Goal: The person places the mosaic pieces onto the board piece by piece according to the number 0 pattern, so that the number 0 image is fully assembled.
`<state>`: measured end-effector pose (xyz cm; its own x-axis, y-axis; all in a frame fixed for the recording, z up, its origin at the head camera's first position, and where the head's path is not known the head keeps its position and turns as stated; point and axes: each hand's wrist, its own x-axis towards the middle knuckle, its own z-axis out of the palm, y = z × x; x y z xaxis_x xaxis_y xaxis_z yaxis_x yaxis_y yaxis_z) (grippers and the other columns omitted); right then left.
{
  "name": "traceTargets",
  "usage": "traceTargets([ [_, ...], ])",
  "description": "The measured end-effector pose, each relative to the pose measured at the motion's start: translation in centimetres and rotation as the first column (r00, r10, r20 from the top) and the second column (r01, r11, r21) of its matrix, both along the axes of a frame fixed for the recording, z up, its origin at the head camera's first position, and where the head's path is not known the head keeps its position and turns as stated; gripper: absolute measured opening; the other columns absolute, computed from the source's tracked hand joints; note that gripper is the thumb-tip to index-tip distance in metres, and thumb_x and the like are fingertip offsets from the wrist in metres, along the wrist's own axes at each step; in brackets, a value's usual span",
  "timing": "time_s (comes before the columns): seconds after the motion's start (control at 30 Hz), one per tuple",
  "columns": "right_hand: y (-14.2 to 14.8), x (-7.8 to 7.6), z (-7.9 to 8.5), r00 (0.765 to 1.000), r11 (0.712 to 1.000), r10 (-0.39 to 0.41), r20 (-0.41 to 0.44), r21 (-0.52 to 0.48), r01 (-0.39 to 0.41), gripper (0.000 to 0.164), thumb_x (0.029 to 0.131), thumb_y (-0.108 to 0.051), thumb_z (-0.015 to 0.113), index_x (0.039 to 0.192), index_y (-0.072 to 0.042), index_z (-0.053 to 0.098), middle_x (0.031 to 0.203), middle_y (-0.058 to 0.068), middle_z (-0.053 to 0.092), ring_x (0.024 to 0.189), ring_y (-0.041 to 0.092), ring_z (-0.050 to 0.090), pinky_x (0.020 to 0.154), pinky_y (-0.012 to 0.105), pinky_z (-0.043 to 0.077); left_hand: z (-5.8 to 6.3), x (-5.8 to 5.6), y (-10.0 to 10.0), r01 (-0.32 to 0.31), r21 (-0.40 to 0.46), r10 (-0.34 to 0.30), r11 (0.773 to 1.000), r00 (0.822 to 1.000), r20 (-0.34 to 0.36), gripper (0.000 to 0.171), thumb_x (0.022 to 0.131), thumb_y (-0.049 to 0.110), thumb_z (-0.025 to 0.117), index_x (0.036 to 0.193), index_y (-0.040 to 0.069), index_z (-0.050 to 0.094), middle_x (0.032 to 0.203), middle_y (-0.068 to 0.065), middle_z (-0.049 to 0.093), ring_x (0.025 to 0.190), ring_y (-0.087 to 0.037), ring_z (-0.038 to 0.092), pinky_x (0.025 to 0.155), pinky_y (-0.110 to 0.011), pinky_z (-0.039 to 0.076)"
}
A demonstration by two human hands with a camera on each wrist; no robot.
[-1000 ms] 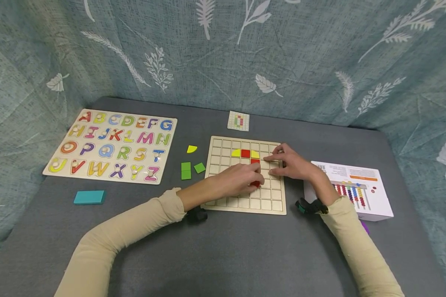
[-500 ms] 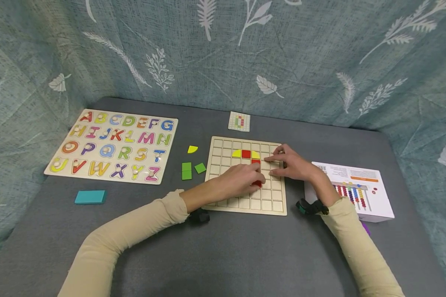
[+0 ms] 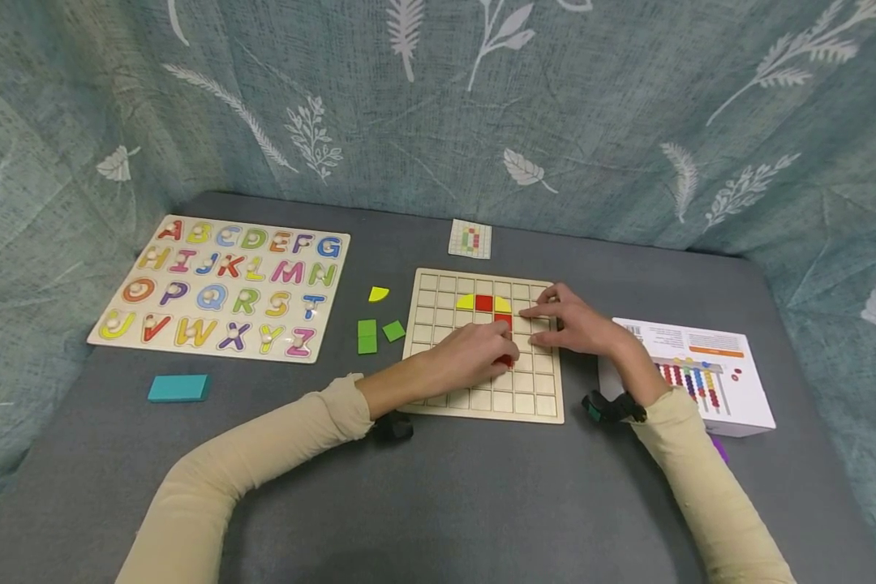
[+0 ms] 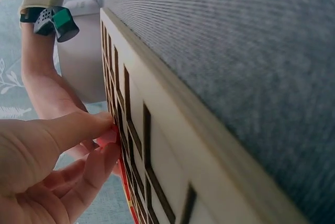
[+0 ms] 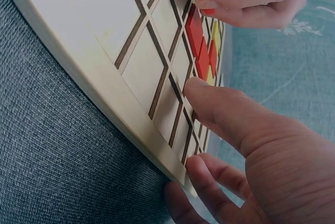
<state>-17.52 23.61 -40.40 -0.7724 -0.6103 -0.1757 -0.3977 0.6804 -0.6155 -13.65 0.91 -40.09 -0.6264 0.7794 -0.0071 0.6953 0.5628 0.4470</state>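
A wooden grid board lies flat on the table. My left hand reaches over it, thumb and fingers pinching a red square tile at the grid surface. Beyond that tile, more red tiles sit in cells, partly hidden by the hand in the head view. Two yellow quarter-circle tiles flank the red tile in the far row. On the right, my right hand rests at the board's edge with fingers spread and nothing in its grasp; its thumb touches the grid.
Left of the board lie several green square tiles and a loose yellow quarter-circle tile. Further left are an alphabet puzzle and a teal block. A pattern card lies behind the board; a white box stands right.
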Motion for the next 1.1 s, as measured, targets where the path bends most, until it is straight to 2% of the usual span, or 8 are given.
traceTargets([
  [0.23,-0.2,-0.1,-0.1,1.0,0.999,-0.015,0.021,0.032,0.014,0.043,0.091,-0.017,0.067,0.131,-0.004,0.06,0.121,0.019,0.04,0.097,0.027,0.041,0.08,0.037,0.036,-0.1,0.1,0.0,0.008,-0.022,-0.008,1.0,1.0,-0.004,0.012,0.092,0.012,0.064,0.092,0.012,0.076,0.093,-0.005,0.06,0.072,-0.01,0.048,0.06,-0.02,0.037],
  [0.37,-0.4,-0.1,-0.1,1.0,0.999,-0.007,0.019,0.033,0.006,0.043,0.09,-0.018,0.068,0.131,-0.004,0.06,0.122,0.019,0.04,0.097,0.027,0.042,0.08,0.037,0.036,0.1,0.3,-0.1,0.026,-0.125,-0.039,0.992,0.994,-0.102,0.014,0.094,0.017,0.063,0.094,0.016,0.077,0.093,-0.005,0.058,0.072,-0.012,0.046,0.059,-0.021,0.038],
  [0.5,-0.5,-0.2,-0.1,1.0,1.0,-0.005,0.019,0.03,0.004,0.044,0.09,-0.017,0.068,0.131,-0.004,0.06,0.122,0.019,0.04,0.098,0.028,0.041,0.081,0.038,0.036,0.7,0.9,-0.6,0.048,-0.256,-0.101,0.965,0.976,-0.195,0.017,0.094,0.025,0.061,0.095,0.019,0.076,0.094,-0.005,0.055,0.077,-0.017,0.046,0.06,-0.025,0.041],
  [0.63,-0.7,-0.3,-0.1,1.0,1.0,-0.002,0.028,0.027,0.001,0.043,0.091,-0.017,0.068,0.131,-0.004,0.06,0.122,0.019,0.039,0.1,0.028,0.041,0.082,0.039,0.036,1.9,1.9,-2.6,0.077,-0.253,-0.105,0.964,0.99,-0.097,0.018,0.094,0.028,0.06,0.099,0.019,0.076,0.095,-0.003,0.055,0.079,-0.016,0.048,0.061,-0.025,0.04],
  [0.73,-0.8,-0.2,0.0,0.999,0.999,-0.002,0.049,0.035,0.001,0.044,0.092,-0.019,0.067,0.132,-0.004,0.059,0.123,0.019,0.038,0.101,0.028,0.04,0.082,0.04,0.035,2.7,3.2,-5.7,0.041,-0.199,-0.04,0.979,0.999,0.007,0.023,0.094,0.028,0.063,0.111,0.018,0.073,0.094,-0.001,0.06,0.074,-0.011,0.049,0.058,-0.022,0.038],
  [0.83,-0.8,-0.1,0.2,0.997,0.999,-0.015,0.069,0.044,0.012,0.045,0.091,-0.017,0.067,0.133,-0.004,0.058,0.125,0.019,0.036,0.103,0.029,0.039,0.084,0.042,0.035,3.1,4.3,-9.8,-0.076,-0.148,0.086,0.986,0.994,0.067,0.027,0.093,0.027,0.064,0.117,0.016,0.071,0.092,0.001,0.065,0.068,-0.006,0.048,0.056,-0.021,0.037],
  [0.97,-0.5,0.0,0.3,0.997,0.999,-0.022,0.07,0.048,0.018,0.045,0.091,-0.017,0.067,0.133,-0.004,0.058,0.125,0.019,0.036,0.104,0.03,0.04,0.085,0.042,0.035,2.8,5.6,-14.9,-0.247,-0.135,0.261,0.96,0.96,0.101,0.027,0.09,0.024,0.069,0.114,0.014,0.072,0.087,0.003,0.063,0.067,-0.004,0.048,0.058,-0.021,0.038],
  [1.1,-0.3,0.0,0.2,0.998,0.998,-0.031,0.054,0.048,0.028,0.044,0.091,-0.017,0.067,0.133,-0.004,0.059,0.124,0.019,0.037,0.102,0.029,0.04,0.083,0.04,0.036,2.3,6.8,-17.9,-0.354,-0.151,0.37,0.923,0.925,0.091,0.028,0.086,0.022,0.073,0.113,0.013,0.072,0.082,0.004,0.06,0.068,-0.006,0.049,0.06,-0.022,0.039],
])
